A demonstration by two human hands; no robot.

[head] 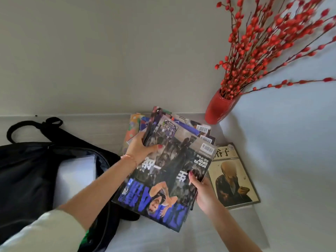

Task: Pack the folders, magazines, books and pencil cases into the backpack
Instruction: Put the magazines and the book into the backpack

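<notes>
L hand [141,149] & R hand [201,188] both clamped on magazines [167,171], beside open backpack [27,170].

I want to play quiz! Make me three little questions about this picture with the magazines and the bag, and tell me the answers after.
1. True or false: both hands grip the stack of magazines.
2. Which thing lies to the right of the magazines: A) a pencil case, B) a tan book, C) a cup?
3. Fill in: the black backpack is zipped ____.

Key:
1. True. The left hand holds the far edge, the right hand the near corner.
2. B, the tan book flat on the white table, in front of the red vase.
3. Open; something white shows inside.
</notes>
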